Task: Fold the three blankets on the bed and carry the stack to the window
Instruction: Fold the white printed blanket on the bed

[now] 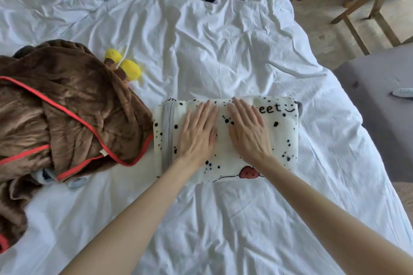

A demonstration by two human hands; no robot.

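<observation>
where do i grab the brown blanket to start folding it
Take the red-trimmed edge of the brown blanket, coming from its right side next to the folded spotted blanket. The blanket lies in a crumpled heap, and that trim is probably the only hem you can trace to a corner.

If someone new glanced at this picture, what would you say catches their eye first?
Probably the two bare hands, left hand and right hand, pressed flat side by side on the folded white spotted blanket at the centre of the bed. Next, the crumpled brown blanket with red trim heaped at the left, unfolded.
</observation>
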